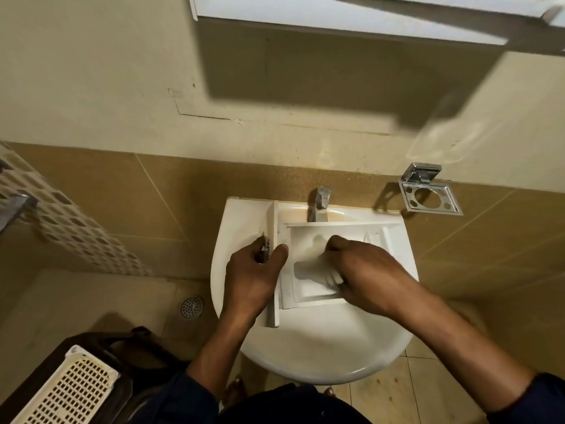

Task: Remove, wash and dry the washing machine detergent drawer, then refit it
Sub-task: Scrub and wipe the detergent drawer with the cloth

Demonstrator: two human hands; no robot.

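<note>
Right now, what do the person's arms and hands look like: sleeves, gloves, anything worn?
The left hand and right hand are bare: no gloves, and no ring, watch or bracelet shows. The forearms are uncovered. A dark navy left sleeve and matching right sleeve end near the elbows, plain, with no visible markings.

The white plastic drawer (pixel 308 290) lies flat across the top of the sink (pixel 321 356), open side up, its shallow compartments showing. Its long front panel (pixel 273 218) stands on edge toward the sink's left rim.
</note>
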